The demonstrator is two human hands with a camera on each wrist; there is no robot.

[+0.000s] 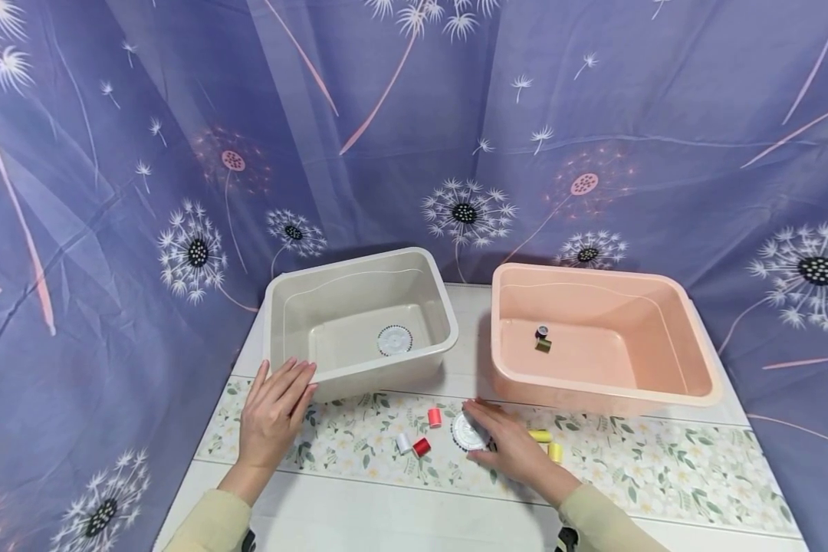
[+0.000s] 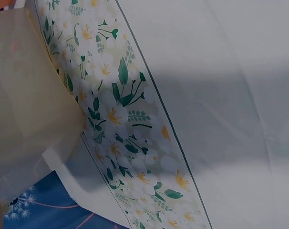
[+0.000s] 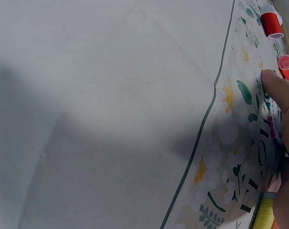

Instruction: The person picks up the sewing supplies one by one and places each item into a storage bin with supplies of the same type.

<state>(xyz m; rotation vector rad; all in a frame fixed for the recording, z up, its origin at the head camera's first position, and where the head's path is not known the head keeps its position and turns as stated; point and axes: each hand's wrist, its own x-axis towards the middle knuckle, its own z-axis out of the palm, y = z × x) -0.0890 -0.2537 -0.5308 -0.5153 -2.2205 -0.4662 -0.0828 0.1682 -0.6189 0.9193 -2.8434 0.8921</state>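
My left hand rests at the near left corner of a beige plastic bin, its fingers extended at the rim. Inside that bin lies a round white pin wheel edged with dark beads. A second pin wheel lies on the table, partly covered by my right hand. The right thumb and fingers are spread about its edge; whether they touch it is unclear. Left of it are a coral thread spool, a red spool and a white spool. Yellow spools lie beside my right hand.
A peach plastic bin stands at the right, with a dark spool and an olive green spool inside. A floral strip crosses the white table. A purple dandelion-print curtain hangs behind and at the sides.
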